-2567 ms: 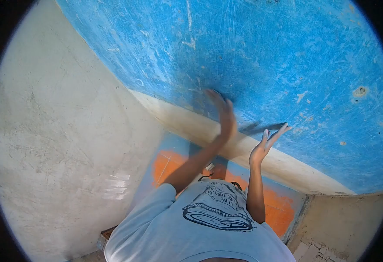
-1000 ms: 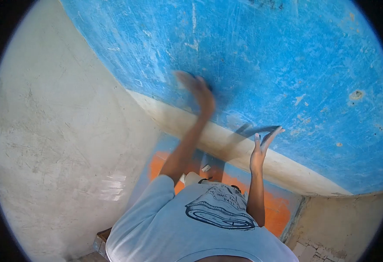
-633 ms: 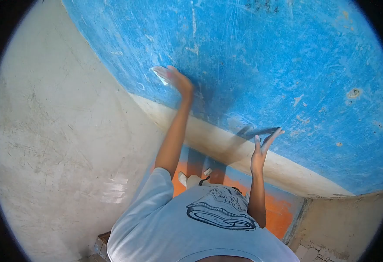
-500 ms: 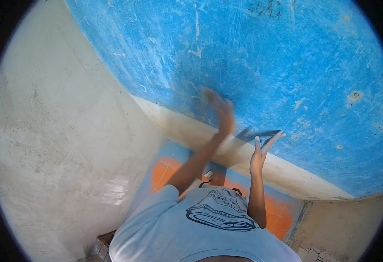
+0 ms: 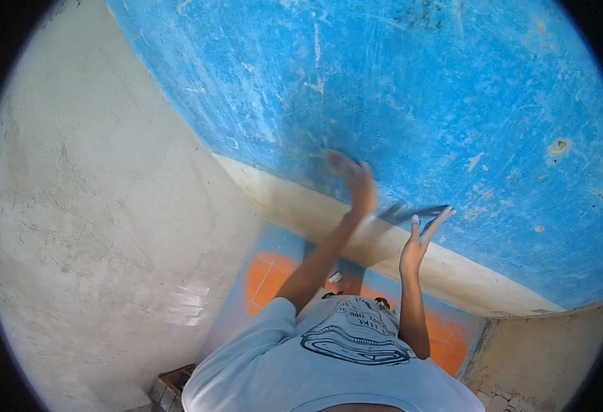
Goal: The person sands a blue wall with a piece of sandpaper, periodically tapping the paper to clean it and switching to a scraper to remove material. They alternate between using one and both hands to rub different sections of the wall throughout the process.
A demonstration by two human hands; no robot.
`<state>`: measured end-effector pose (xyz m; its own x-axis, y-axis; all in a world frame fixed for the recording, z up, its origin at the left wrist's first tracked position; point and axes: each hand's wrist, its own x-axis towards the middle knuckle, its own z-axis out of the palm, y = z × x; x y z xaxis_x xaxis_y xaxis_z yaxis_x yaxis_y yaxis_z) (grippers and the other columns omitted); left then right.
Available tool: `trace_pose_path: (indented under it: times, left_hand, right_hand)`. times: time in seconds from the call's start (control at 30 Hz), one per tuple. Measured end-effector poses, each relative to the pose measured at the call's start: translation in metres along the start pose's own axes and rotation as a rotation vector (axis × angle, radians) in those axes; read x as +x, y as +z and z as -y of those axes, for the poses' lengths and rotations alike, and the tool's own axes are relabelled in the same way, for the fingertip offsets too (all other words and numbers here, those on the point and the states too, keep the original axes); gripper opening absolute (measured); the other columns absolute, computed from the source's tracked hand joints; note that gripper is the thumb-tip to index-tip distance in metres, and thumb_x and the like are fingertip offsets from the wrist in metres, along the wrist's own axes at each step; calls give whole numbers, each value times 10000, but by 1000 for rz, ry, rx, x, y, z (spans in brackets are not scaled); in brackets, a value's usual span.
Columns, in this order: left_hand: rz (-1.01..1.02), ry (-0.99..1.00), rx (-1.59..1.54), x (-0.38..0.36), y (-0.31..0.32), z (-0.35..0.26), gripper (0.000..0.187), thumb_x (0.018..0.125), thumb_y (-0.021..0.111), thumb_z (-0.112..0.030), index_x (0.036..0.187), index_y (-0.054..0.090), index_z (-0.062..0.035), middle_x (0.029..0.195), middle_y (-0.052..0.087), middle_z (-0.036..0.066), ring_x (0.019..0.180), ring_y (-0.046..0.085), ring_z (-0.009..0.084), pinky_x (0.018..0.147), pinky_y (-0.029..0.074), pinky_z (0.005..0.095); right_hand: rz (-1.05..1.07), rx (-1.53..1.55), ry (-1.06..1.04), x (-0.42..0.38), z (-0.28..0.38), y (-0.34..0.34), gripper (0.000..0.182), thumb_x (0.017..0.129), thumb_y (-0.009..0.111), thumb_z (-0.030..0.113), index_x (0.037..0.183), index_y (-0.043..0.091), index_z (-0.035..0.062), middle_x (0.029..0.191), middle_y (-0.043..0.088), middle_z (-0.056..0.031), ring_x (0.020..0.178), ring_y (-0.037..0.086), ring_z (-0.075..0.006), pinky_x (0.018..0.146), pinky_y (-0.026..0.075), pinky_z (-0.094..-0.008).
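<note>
The blue wall (image 5: pixel 411 103) in front of me has worn, scratched paint with pale streaks and chips. My left hand (image 5: pixel 355 182) is against its lower part, just above the cream band. Motion smears its fingers, and whether anything lies under the palm is hidden. To its right, my right hand (image 5: pixel 413 255) is raised near the wall's lower edge, thumb up and fingers stretched out, with nothing seen in it. Its fingertips are at or close to the wall, where a dark shadow falls.
A cream band (image 5: pixel 301 202) runs along the wall's foot. A grey plastered wall (image 5: pixel 95 206) rises on the left, and a rough beige wall (image 5: pixel 542 350) stands at lower right. The floor (image 5: pixel 268 278) is orange and blue. A brown box-like object (image 5: pixel 171 386) sits at lower left.
My left hand has moved slightly down the blue wall, still blurred. My right hand keeps nearly the same pose. The whole view has shifted a little.
</note>
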<state>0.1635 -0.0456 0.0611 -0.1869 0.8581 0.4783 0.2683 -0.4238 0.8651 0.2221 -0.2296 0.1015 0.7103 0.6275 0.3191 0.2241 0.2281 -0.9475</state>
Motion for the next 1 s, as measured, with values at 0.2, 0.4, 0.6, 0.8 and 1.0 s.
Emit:
trace_pose_path:
  times: [0.2,0.4,0.6,0.8,1.0]
  left_hand:
    - [15,-298,-98,121,-70,15,791,1096,317,-406,1575,-65,92,1666,-101,285,1559,-77,402,1257,-12,487]
    - [-243,79,-61,125,-37,50,765,1100,337,-356,1574,-54,101,1664,-104,289,1560,-73,389,1264,-16,457]
    - [11,-109,246,64,-29,-2,770,1102,333,-335,1566,-107,94,1667,-125,273,1562,-84,371,1267,4,441]
    - [-199,-70,-522,153,-66,89,809,1110,311,-467,1586,-82,56,1694,-89,203,1573,-17,312,1265,47,390]
    - [10,-77,142,17,-8,-1,760,1109,307,-387,1587,-91,50,1659,-182,263,1559,-80,392,1268,21,448]
  right_hand:
    - [18,32,-17,3,-10,-16,828,1056,518,200,1641,-64,128,1711,-99,-133,1575,-71,-305,1258,-11,-441]
    - [-37,88,-10,4,4,0,817,1055,506,175,1639,-61,112,1711,-92,-140,1575,-67,-305,1259,-3,-434]
    - [-50,48,-32,1,4,-3,818,1047,497,138,1636,-70,99,1712,-87,-142,1577,-57,-306,1257,8,-434]
    - [-44,82,-72,2,-13,-15,815,1038,486,98,1635,-69,89,1710,-74,-159,1578,-36,-313,1257,24,-437]
    - [-90,38,-46,0,-6,2,801,1043,475,100,1636,-64,92,1711,-50,-164,1578,-27,-321,1258,30,-445]
